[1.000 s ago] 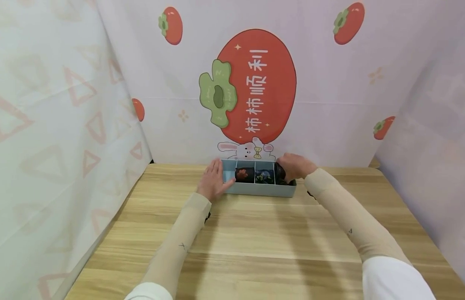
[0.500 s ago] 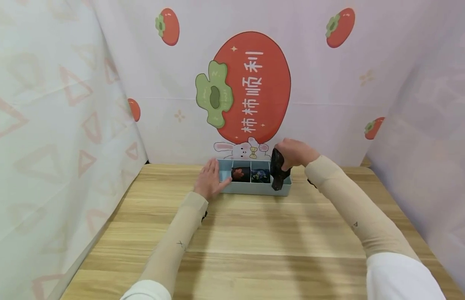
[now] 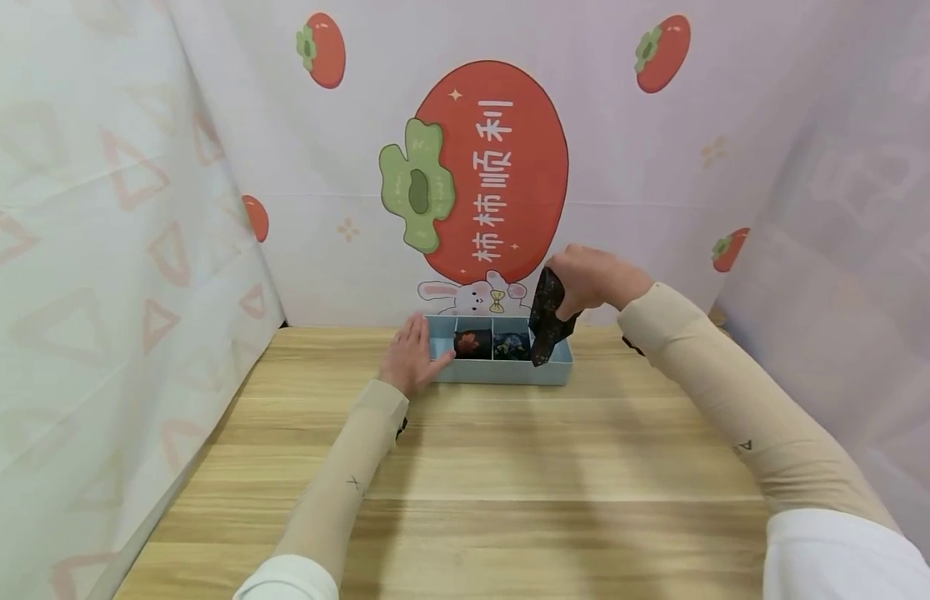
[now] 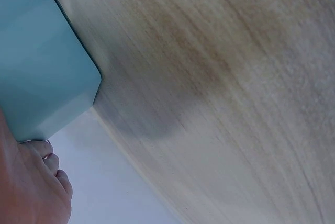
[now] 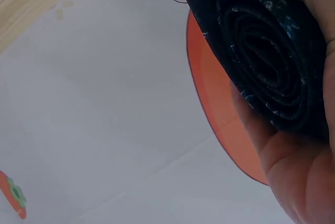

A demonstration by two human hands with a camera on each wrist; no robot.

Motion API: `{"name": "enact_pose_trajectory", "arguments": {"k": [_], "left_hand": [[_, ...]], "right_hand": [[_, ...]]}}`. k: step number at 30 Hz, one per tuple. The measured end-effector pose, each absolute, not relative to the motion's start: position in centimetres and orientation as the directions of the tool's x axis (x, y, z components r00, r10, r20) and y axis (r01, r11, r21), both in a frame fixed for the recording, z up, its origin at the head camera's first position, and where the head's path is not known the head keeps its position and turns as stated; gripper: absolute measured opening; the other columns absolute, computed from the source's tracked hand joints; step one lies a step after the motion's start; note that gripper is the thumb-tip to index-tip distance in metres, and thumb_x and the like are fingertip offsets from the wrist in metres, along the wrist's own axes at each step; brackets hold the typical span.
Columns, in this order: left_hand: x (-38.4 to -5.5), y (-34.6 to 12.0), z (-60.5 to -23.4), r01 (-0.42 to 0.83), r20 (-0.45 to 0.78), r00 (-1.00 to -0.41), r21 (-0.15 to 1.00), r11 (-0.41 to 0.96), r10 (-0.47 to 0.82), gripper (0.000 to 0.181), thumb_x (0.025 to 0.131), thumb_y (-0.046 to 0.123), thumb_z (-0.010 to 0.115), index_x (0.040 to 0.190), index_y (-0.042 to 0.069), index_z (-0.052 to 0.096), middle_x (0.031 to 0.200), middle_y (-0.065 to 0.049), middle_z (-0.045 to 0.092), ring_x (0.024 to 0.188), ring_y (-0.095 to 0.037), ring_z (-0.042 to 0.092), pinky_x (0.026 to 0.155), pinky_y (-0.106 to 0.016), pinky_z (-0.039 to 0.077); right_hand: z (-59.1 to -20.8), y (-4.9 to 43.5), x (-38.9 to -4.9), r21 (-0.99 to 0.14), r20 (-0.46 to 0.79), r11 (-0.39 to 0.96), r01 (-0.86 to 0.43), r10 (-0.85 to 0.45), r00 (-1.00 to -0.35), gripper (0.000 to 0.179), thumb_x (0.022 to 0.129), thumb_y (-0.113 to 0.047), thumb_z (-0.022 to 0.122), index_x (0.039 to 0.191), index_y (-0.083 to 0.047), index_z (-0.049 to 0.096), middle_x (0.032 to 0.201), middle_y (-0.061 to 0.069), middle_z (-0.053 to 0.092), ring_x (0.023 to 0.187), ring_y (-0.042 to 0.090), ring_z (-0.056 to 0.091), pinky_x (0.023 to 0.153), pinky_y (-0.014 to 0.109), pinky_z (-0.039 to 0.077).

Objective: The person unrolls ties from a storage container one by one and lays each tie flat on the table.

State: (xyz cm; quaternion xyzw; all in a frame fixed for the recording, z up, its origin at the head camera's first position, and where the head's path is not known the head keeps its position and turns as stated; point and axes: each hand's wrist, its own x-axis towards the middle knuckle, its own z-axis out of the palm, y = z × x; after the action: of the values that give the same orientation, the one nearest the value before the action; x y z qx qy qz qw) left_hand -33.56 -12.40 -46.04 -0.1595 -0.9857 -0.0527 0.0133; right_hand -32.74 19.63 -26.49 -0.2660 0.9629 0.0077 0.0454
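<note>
In the head view, my right hand (image 3: 585,277) grips a dark patterned necktie (image 3: 547,312) above the right end of a blue divided box (image 3: 502,372). The right wrist view shows the necktie (image 5: 261,56) rolled into a spiral between the thumb and fingers, with a loose part hanging down. My left hand (image 3: 409,358) rests against the left end of the box, its fingers straight and its thumb across the front edge. Two more dark rolls sit in the middle compartments, one with a red flower (image 3: 472,343), the other with a blue flower (image 3: 512,344).
The box stands on a wooden table (image 3: 465,467) close to its back edge. Behind it hangs a white cloth (image 3: 622,142) with persimmon prints, and similar cloths close off the left and right sides.
My right hand has lifted the necktie up out of the rightmost compartment, and its lower part now hangs down. My left hand stays at the box's left end.
</note>
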Motion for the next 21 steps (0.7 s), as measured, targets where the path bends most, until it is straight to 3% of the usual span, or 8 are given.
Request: {"name": "enact_pose_trajectory", "arguments": {"k": [6, 9, 21], "left_hand": [[-33.8, -12.5, -46.1, 0.314, 0.033, -0.949, 0.094, 0.945, 0.312, 0.100, 0.105, 0.068, 0.035, 0.165, -0.009, 0.015, 0.176, -0.024, 0.015, 0.166, -0.037, 0.012, 0.136, -0.045, 0.014], [-33.8, -12.5, -46.2, 0.315, 0.031, -0.949, 0.083, 0.946, 0.313, 0.100, 0.106, 0.068, 0.035, 0.165, -0.009, 0.015, 0.176, -0.024, 0.015, 0.166, -0.037, 0.013, 0.136, -0.045, 0.014], [-34.1, -12.5, -46.4, 0.322, 0.050, -0.946, 0.080, 0.943, 0.319, 0.100, 0.105, 0.067, 0.036, 0.164, -0.011, 0.016, 0.175, -0.026, 0.017, 0.165, -0.039, 0.015, 0.135, -0.047, 0.017]], "right_hand": [[-25.5, 18.9, -31.3, -0.108, -0.080, 0.862, -0.495, -0.504, -0.860, 0.041, 0.079, -0.023, 0.089, 0.111, -0.004, 0.071, 0.091, 0.008, 0.074, 0.076, 0.024, 0.066, 0.070, 0.038, 0.060], [-25.7, 18.5, -30.4, -0.147, -0.088, 0.862, -0.485, -0.500, -0.861, 0.037, 0.080, -0.025, 0.087, 0.106, -0.005, 0.070, 0.082, 0.006, 0.069, 0.068, 0.022, 0.063, 0.063, 0.033, 0.056], [-29.1, 16.3, -27.3, -0.337, -0.188, 0.865, -0.371, -0.448, -0.874, 0.034, 0.079, -0.032, 0.085, 0.089, -0.004, 0.067, 0.081, 0.008, 0.067, 0.065, 0.017, 0.059, 0.056, 0.026, 0.048]]}}
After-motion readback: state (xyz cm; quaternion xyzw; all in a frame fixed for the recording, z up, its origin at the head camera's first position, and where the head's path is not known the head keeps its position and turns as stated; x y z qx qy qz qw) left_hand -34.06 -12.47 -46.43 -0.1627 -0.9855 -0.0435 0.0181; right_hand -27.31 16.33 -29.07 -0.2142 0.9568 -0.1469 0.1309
